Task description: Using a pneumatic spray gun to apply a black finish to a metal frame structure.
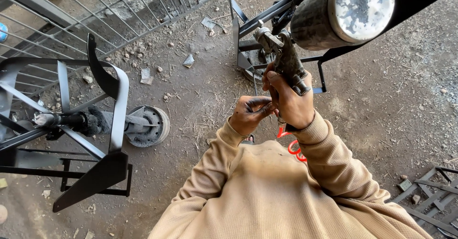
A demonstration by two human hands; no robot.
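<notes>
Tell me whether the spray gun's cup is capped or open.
Capped. The paint-spattered cup on the spray gun shows a pale, speckled lid covering its end; the right hand grips the handle.

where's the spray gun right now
In the head view, upper centre-right: the spray gun is gripped by the right hand, left hand beside it, its cup tilted above.

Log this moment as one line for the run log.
right hand: grips spray gun | left hand: fingers at gun's base | paint cup: on top | red coiled hose: below
</notes>
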